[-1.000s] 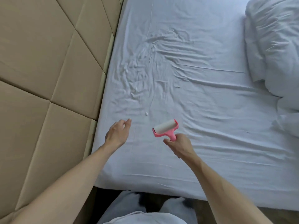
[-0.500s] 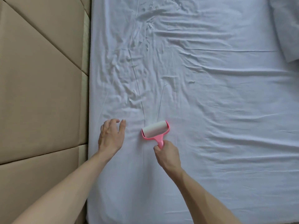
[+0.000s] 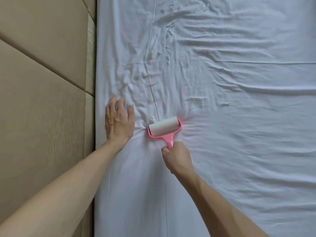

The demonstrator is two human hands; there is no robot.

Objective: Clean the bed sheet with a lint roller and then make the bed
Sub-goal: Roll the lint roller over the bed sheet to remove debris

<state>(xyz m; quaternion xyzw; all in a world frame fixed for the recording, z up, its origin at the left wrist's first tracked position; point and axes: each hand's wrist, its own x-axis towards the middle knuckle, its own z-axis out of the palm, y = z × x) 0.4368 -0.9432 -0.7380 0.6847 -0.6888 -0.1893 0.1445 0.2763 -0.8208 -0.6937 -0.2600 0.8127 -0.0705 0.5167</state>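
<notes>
- Two bare hands work a white bed sheet (image 3: 239,134): the right hand (image 3: 177,158) is clenched around the handle of a pink lint roller (image 3: 164,128), while the left hand (image 3: 118,122) lies flat on the fabric with straight fingers, grasping nothing.
- The roller sits on the sheet in the lower middle of the view, its white drum pressed into the cloth so that fine puckers fan out from it.
- The drum's long axis runs across the bed from left to right, tilted so that its right end lies slightly farther from the person.
- The handle points back toward the person and a little to the right.
- The left hand rests just to the left of the drum, apart from it, fingers pointing up the bed.
- The sheet's left edge runs straight up the frame, close beside the left hand, where it meets tan padded panels (image 3: 42,100).
- To the right of the roller and beyond it, a broad stretch of sheet lies open.
- Ahead of the drum the fabric is bunched into tight wrinkles, and a long narrow crease (image 3: 151,65) runs down toward the drum's left end.
- Small white flecks (image 3: 169,32) dot those wrinkles; whether they are lint or creased cloth cannot be told.
</notes>
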